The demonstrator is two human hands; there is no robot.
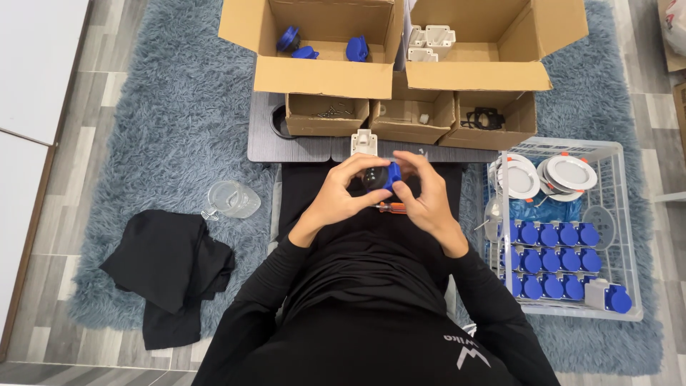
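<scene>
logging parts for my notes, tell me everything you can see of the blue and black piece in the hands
The blue and black piece is small and looks like plastic: a dark rounded body with a bright blue part on its right side. It is held above the lap, between the left hand and right hand, whose fingers wrap it and hide most of its shape. An orange-handled screwdriver lies just below.

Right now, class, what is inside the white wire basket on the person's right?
The white wire basket holds rows of blue round sockets, white round lamps and a blue bag. What lies beneath the sockets is covered.
</scene>
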